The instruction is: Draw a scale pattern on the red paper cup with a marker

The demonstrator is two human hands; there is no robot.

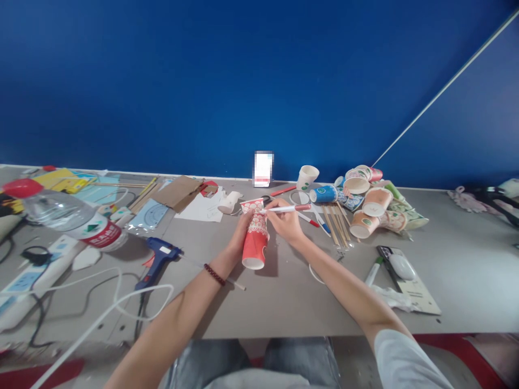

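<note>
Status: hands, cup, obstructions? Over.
Left hand gripping red patterned paper cup. Right hand holding red-ended marker, tip near cup. Blue glue gun left of left forearm.

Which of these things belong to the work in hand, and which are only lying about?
In the work: red patterned cup, in the left hand; white-and-red pen, in the right hand.

Probably just lying about: water bottle; computer mouse; glue gun, not held.

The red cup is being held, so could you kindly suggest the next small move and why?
Perhaps make a short stroke with the pen: the right hand holds one end at the cup, which the left hand grips.
</note>
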